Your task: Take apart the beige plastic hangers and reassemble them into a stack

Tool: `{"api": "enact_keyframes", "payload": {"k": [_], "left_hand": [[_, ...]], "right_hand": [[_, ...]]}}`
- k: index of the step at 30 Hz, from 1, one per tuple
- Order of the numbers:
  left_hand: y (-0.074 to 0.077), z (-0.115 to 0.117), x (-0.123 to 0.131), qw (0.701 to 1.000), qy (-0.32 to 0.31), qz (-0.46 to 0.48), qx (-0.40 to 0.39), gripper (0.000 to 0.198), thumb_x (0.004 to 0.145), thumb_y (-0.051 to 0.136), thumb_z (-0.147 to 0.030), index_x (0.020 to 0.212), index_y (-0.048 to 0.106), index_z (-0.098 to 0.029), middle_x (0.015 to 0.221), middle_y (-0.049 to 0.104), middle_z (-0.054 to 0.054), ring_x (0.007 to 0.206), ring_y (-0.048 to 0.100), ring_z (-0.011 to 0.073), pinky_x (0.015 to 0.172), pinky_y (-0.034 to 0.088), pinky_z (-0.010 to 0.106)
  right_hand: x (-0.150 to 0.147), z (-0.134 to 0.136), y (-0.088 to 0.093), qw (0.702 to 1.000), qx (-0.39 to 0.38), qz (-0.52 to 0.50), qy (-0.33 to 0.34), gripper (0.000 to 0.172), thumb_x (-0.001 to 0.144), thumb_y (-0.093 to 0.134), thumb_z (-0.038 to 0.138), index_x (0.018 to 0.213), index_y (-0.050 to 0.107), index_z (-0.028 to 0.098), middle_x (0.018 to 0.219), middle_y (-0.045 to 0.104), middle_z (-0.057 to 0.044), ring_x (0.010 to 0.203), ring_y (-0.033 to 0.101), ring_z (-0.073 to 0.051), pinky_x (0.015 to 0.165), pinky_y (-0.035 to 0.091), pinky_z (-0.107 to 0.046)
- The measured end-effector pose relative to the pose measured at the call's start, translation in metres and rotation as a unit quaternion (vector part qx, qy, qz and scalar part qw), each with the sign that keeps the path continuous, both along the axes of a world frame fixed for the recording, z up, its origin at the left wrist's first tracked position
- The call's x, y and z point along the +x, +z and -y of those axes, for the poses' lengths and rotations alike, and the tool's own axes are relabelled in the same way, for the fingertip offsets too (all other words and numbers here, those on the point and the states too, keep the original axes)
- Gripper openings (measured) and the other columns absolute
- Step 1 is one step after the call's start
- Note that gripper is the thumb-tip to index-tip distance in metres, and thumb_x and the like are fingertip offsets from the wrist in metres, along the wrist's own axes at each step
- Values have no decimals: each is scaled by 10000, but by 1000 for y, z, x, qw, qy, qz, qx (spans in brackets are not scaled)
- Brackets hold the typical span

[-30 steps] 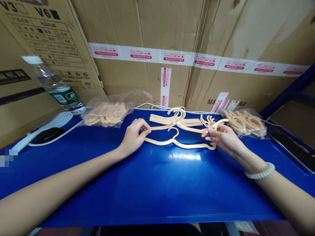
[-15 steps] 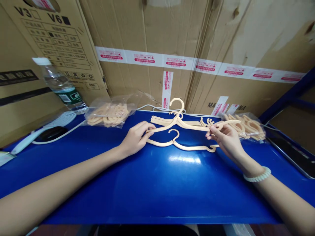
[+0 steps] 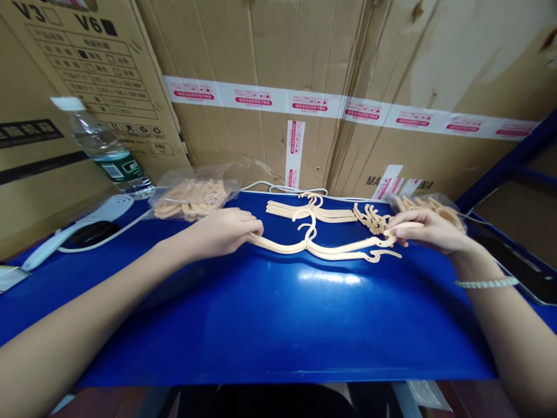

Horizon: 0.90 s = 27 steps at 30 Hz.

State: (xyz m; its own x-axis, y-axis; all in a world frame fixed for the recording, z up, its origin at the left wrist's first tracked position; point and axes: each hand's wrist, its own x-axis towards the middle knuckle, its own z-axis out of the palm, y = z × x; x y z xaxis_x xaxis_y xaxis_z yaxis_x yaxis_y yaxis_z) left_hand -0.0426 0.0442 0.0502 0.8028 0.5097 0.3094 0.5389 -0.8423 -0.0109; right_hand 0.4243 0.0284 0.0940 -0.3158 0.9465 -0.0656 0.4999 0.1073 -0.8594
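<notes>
A beige plastic hanger lies level across the middle, its two ends in my hands. My left hand pinches its left end between thumb and fingers. My right hand grips its right end, past the small notch hook. Just beneath, a second beige hanger lies on the blue table, nearly lined up with the first; its left end is hidden by my left hand. Whether the two hangers touch, I cannot tell. Behind them rests a stack of several hangers.
Bagged beige pieces lie at back left, with another bag behind my right hand. Loose hook pieces sit beside the stack. A water bottle, a hairbrush and a dark phone-like slab flank the table. Cardboard walls the back.
Both hands have brought the held hanger down and toward me, over the second one. Its hook has tipped lower, and my right hand has shifted outward to the right.
</notes>
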Motion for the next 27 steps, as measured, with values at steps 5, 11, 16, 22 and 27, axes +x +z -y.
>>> {"api": "enact_keyframes", "payload": {"k": [5, 11, 16, 22, 27], "left_hand": [[-5, 4, 10, 999, -23, -31, 0, 173, 1010, 488, -186, 929, 641, -186, 882, 665, 40, 839, 602, 200, 766, 450, 311], [-13, 5, 14, 999, -13, -46, -24, 134, 1000, 512, -180, 915, 616, -173, 970, 648, 54, 898, 585, 207, 799, 451, 321], [-14, 2, 12, 996, 10, -70, -56, 149, 1002, 515, -192, 885, 606, -178, 890, 637, 45, 873, 591, 216, 782, 453, 323], [-20, -1, 12, 996, 27, -41, -73, 192, 976, 528, -173, 1156, 597, -174, 1025, 667, 77, 967, 616, 241, 867, 472, 350], [-25, -2, 12, 997, 24, -29, -61, 182, 978, 477, -174, 1093, 618, -172, 1018, 658, 87, 963, 594, 250, 903, 478, 381]], "right_hand": [[-1, 0, 6, 978, -27, 128, 162, 393, 735, 851, 558, 881, 826, 194, 854, 752, -84, 774, 681, -232, 712, 527, -338], [-4, -1, 0, 951, -1, 217, 220, 387, 801, 785, 580, 899, 835, 209, 869, 752, -83, 820, 680, -253, 775, 500, -373], [-1, -6, -10, 947, -13, 277, 164, 447, 756, 774, 630, 852, 807, 195, 819, 755, -72, 767, 672, -255, 695, 489, -340], [0, -13, -20, 948, 38, 300, 96, 556, 715, 760, 623, 1038, 734, 171, 741, 734, -49, 637, 659, -223, 595, 453, -311], [-2, -15, -23, 944, 74, 314, 75, 476, 725, 723, 581, 969, 776, 175, 757, 744, -62, 662, 677, -234, 619, 469, -317]]}}
